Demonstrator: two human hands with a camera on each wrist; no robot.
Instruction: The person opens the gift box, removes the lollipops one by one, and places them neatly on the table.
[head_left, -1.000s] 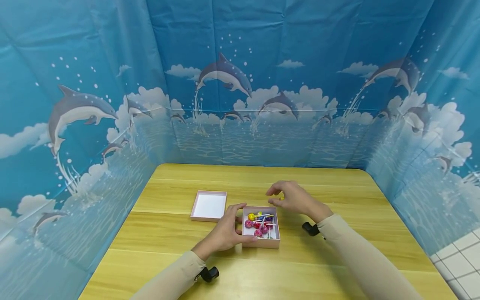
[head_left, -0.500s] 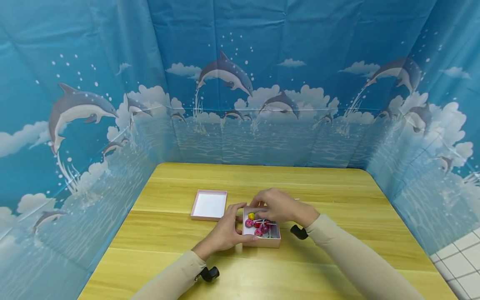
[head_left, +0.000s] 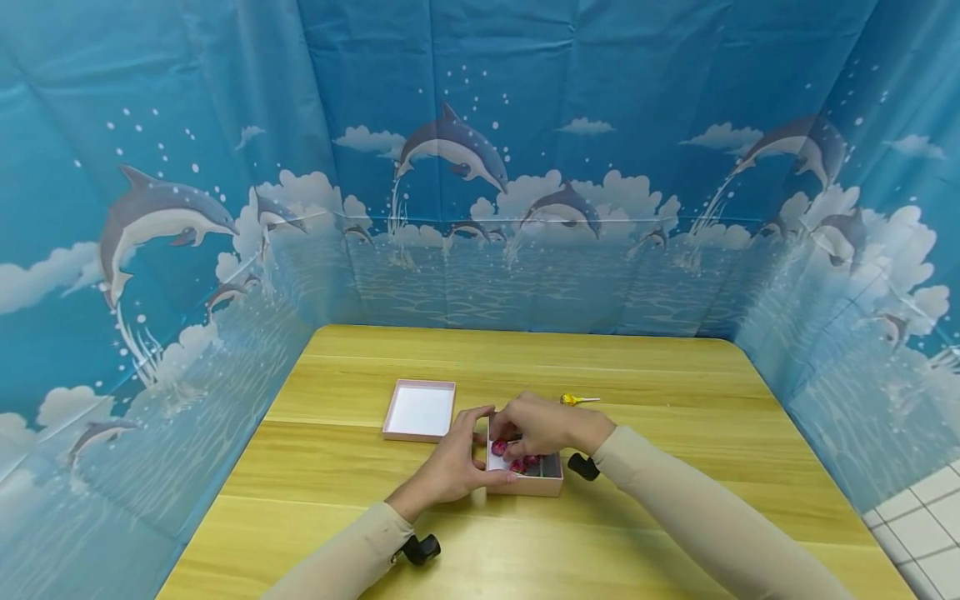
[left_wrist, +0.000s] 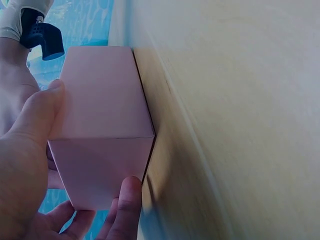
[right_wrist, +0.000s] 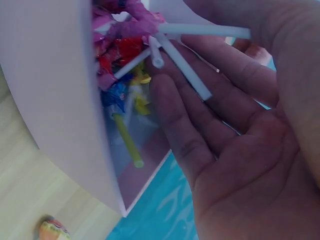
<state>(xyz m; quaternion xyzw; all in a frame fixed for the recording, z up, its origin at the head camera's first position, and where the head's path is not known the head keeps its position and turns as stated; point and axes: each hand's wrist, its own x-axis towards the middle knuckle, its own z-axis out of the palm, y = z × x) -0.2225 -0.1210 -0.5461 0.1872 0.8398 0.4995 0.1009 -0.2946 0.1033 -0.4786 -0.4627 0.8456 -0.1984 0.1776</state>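
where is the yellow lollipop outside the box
In the head view, the yellow lollipop lies on the table just beyond the right hand, behind and right of the pink box.

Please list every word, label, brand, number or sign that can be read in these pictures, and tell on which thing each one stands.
No text can be read in any view.
Yellow lollipop on the table: any print on its wrapper is too small and blurred to read.
Lollipops in the box: any wrapper print is likewise unreadable.
Pink box, lid and dolphin curtain: no writing visible.
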